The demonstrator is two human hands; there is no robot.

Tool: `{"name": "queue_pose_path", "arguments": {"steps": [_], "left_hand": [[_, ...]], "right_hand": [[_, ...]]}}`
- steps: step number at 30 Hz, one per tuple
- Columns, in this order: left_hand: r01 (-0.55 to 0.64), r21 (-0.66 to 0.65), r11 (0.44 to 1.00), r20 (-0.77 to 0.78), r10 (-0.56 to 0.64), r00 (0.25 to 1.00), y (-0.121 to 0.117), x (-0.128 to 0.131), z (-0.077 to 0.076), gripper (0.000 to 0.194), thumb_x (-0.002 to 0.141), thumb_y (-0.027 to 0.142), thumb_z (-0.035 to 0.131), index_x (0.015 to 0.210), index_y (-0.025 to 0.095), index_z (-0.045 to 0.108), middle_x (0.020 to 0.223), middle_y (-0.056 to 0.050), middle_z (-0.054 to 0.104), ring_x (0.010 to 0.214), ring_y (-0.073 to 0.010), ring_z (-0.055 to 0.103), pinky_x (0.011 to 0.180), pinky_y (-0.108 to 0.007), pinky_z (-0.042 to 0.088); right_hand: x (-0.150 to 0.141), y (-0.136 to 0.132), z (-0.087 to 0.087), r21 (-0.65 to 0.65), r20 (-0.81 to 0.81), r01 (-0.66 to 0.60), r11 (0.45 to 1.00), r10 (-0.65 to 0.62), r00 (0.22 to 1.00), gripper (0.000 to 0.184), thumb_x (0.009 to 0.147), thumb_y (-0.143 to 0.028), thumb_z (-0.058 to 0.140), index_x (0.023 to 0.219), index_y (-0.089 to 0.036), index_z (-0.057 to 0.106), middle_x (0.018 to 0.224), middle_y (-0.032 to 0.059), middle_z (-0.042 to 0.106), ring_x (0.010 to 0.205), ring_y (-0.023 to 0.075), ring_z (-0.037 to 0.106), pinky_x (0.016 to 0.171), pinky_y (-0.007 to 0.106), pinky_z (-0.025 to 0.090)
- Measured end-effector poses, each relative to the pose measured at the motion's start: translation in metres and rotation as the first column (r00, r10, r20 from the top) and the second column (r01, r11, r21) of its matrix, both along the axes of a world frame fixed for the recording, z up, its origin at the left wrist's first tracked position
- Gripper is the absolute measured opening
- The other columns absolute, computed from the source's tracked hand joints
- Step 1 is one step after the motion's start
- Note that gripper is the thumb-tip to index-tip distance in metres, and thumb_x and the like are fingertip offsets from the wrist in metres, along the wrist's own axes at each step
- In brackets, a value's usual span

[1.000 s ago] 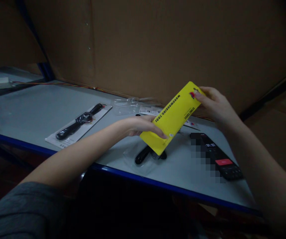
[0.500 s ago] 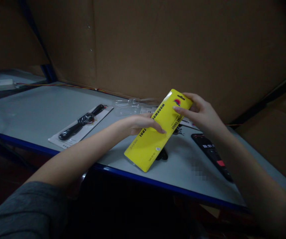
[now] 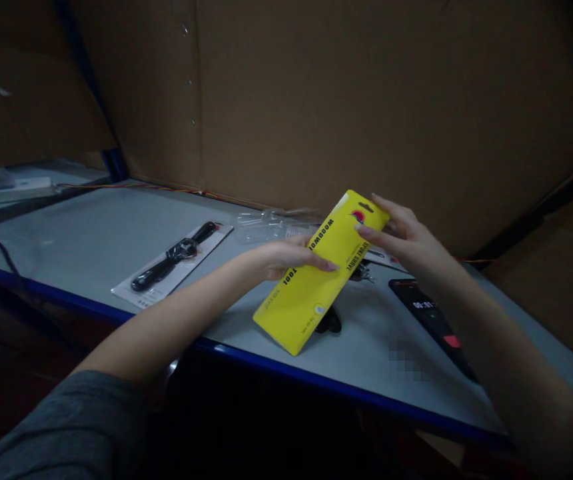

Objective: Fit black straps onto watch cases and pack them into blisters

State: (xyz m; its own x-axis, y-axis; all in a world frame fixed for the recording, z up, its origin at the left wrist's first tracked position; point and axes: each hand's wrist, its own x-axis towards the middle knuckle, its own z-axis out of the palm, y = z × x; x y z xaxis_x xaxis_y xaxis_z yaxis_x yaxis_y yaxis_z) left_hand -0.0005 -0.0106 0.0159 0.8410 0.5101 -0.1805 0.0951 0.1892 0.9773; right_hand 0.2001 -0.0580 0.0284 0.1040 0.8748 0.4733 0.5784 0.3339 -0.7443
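Observation:
A long yellow card point(image 3: 311, 283) printed "WOODWORKING TOOL" is tilted over the grey table point(image 3: 86, 233), its low end near the front edge. My left hand point(image 3: 286, 257) grips its left side, thumb across the face. My right hand point(image 3: 401, 237) pinches its upper end with thumb and fingers. Under the card lies a black tool handle point(image 3: 330, 323), mostly hidden.
A black tool on a white backing card point(image 3: 174, 257) lies at the left. Clear plastic blister shells point(image 3: 266, 223) rest by the cardboard wall point(image 3: 366, 100). A dark phone point(image 3: 434, 317) with a timer lies at the right. The table has a blue front edge point(image 3: 276, 367).
The yellow card has come down and leftward over the black handle, covering most of it. My right hand followed it down; the view shifted slightly.

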Motion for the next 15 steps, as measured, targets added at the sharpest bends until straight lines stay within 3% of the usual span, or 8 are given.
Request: {"name": "queue_pose_path", "arguments": {"steps": [4,6,8,10,12,15], "left_hand": [[-0.082,0.235,0.969,-0.018,0.089,0.996,0.000,-0.009,0.017,0.059,0.068,0.022,0.067,0.122,0.014,0.045,0.112,-0.015,0.061,0.087,-0.0229,0.063,0.077,-0.042,0.049],[-0.140,0.444,0.885,-0.037,0.174,0.984,-0.002,-0.016,0.032,0.061,0.071,0.025,0.064,0.126,0.016,0.041,0.113,-0.014,0.060,0.088,-0.0234,0.062,0.077,-0.040,0.049],[-0.185,0.675,0.714,-0.042,0.288,0.957,-0.003,-0.024,0.048,0.059,0.074,0.027,0.060,0.128,0.018,0.038,0.117,-0.012,0.058,0.094,-0.0240,0.060,0.079,-0.038,0.047],[-0.179,0.866,0.467,-0.030,0.404,0.914,-0.001,-0.030,0.061,0.052,0.078,0.025,0.055,0.127,0.020,0.040,0.121,-0.010,0.055,0.102,-0.0244,0.056,0.084,-0.036,0.044],[-0.101,0.963,0.249,-0.047,0.525,0.850,0.006,-0.035,0.067,0.049,0.081,0.021,0.049,0.129,0.023,0.040,0.122,-0.009,0.054,0.107,-0.0247,0.053,0.088,-0.036,0.041],[0.093,0.996,0.009,-0.075,0.676,0.733,0.026,-0.036,0.064,0.052,0.083,0.015,0.042,0.133,0.027,0.036,0.118,-0.009,0.055,0.103,-0.0249,0.054,0.086,-0.037,0.040]], "right_hand": [[0.003,-0.003,-0.003,0.064,-0.086,-0.002,0.998,0.008,0.996,0.061,0.072,-0.045,0.065,0.128,-0.038,0.043,0.137,0.0066,0.040,0.121,0.0297,0.047,0.092,0.047,0.048],[0.005,-0.006,-0.005,0.089,-0.112,0.029,0.996,-0.019,0.994,0.054,0.073,-0.044,0.065,0.124,-0.036,0.048,0.134,0.0063,0.043,0.121,0.0287,0.046,0.094,0.047,0.046],[0.006,-0.009,-0.007,0.098,-0.144,0.062,0.993,-0.047,0.988,0.049,0.074,-0.045,0.064,0.120,-0.035,0.051,0.130,0.0063,0.048,0.120,0.0276,0.047,0.096,0.048,0.044],[0.008,-0.013,-0.008,0.111,-0.180,0.076,0.991,-0.055,0.982,0.046,0.074,-0.045,0.063,0.118,-0.033,0.053,0.125,0.0060,0.052,0.119,0.0262,0.049,0.097,0.049,0.042],[0.009,-0.015,-0.010,0.132,-0.183,0.081,0.988,-0.056,0.981,0.045,0.074,-0.044,0.063,0.117,-0.033,0.054,0.123,0.0054,0.054,0.118,0.0245,0.049,0.098,0.047,0.041],[0.009,-0.016,-0.012,0.166,-0.113,0.096,0.981,-0.078,0.991,0.045,0.076,-0.044,0.062,0.118,-0.033,0.053,0.123,0.0054,0.053,0.117,0.0242,0.050,0.098,0.046,0.040]]}}
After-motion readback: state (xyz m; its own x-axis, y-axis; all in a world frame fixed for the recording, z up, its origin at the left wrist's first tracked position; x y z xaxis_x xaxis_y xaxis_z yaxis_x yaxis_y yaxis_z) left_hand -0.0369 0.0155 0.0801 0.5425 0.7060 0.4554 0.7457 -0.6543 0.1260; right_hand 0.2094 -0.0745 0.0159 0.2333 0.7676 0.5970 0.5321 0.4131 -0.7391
